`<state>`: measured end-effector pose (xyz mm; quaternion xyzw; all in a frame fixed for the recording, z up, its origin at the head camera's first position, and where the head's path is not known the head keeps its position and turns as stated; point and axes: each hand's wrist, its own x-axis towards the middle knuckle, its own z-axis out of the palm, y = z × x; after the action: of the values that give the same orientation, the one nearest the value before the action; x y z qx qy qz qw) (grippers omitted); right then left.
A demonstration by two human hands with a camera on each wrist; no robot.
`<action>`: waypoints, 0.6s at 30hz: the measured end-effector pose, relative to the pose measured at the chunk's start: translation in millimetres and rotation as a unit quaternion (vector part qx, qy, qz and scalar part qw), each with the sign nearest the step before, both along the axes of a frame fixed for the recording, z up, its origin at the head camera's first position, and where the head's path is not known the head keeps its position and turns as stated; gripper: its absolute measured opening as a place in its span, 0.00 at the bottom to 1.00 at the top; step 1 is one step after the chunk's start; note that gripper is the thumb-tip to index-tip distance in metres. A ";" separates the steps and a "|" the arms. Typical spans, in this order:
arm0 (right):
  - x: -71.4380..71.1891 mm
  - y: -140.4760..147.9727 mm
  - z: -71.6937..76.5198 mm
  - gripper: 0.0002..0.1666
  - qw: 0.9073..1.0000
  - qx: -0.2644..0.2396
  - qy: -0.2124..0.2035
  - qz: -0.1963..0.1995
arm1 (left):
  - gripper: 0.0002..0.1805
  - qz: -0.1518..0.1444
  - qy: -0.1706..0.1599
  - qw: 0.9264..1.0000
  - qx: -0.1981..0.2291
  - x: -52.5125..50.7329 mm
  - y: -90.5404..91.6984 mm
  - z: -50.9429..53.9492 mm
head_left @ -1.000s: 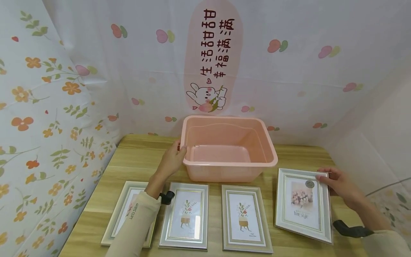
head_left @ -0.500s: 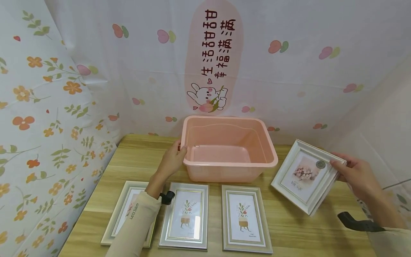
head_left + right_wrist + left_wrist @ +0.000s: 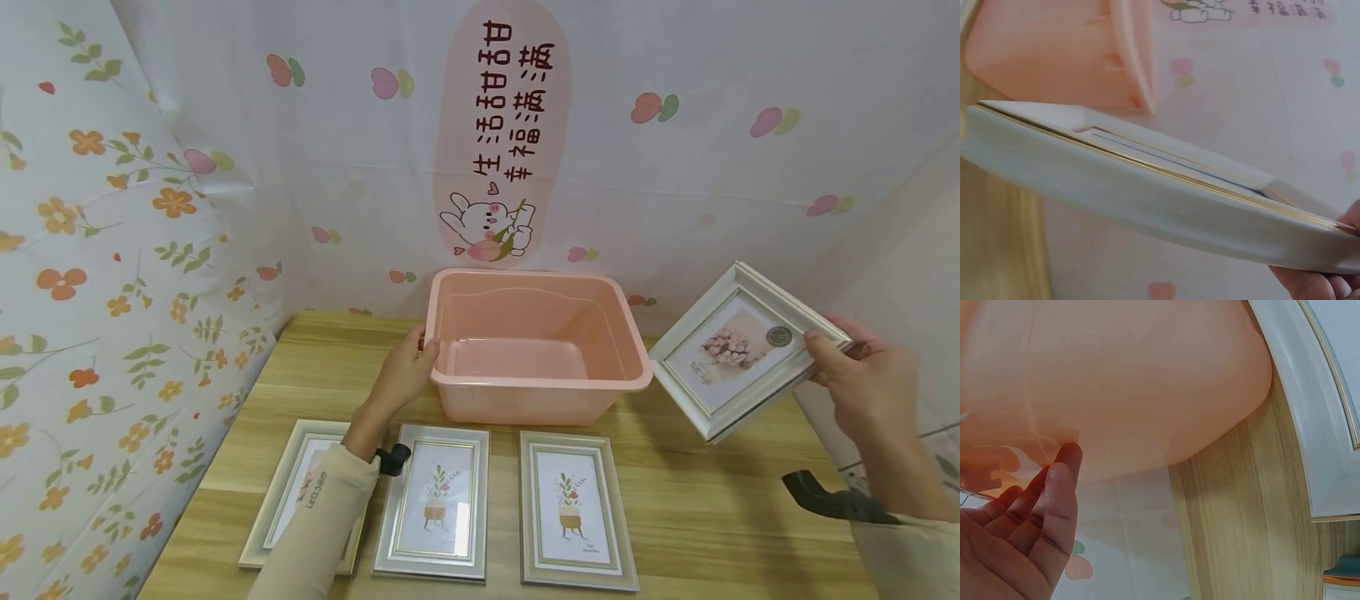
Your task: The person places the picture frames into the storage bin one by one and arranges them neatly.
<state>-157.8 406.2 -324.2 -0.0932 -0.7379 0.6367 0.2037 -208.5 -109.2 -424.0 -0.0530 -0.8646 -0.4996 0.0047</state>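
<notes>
Right hand (image 3: 870, 375) pinches the white picture frame (image 3: 727, 346) by its right edge, thumb on the face, fingers beneath. Frame is off the tabletop (image 3: 720, 508), tilted, just right of the pink plastic basin (image 3: 540, 385). The edge grip seems meant to spare the glazed front. Left hand (image 3: 401, 371) grips the basin's left rim, probably to steady it. Three more frames lie face up in a near-side row, spaced apart, perhaps so each lifts singly: left frame (image 3: 258, 533), middle frame (image 3: 431, 500), right frame (image 3: 573, 512).

Left sleeve (image 3: 315, 517) covers much of the left frame; I can't make out its print. Whether the held frame's left corner touches the basin I cannot tell. Right fingers mostly hidden behind the frame, and cut off in the right wrist view.
</notes>
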 end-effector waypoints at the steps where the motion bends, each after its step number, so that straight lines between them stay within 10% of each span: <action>1: -1.7 -3.5 3.9 0.17 1.000 -0.008 0.009 -0.015 | 0.27 -0.001 -0.001 1.000 0.001 -0.2 0.1 0.0; 8: -19.2 -30.7 26.8 0.19 0.991 -0.057 0.039 -0.114 | 0.27 0.002 -0.004 1.000 0.005 -0.6 0.4 -0.1; 18: -35.0 -48.8 44.7 0.16 0.983 -0.089 0.119 -0.111 | 0.25 0.005 -0.008 1.000 0.005 -0.8 3.2 -1.3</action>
<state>-192.8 357.4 -279.6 -0.1160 -0.6335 0.6799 0.3507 -209.3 -106.1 -425.4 -0.0451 -0.8624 -0.5043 0.0005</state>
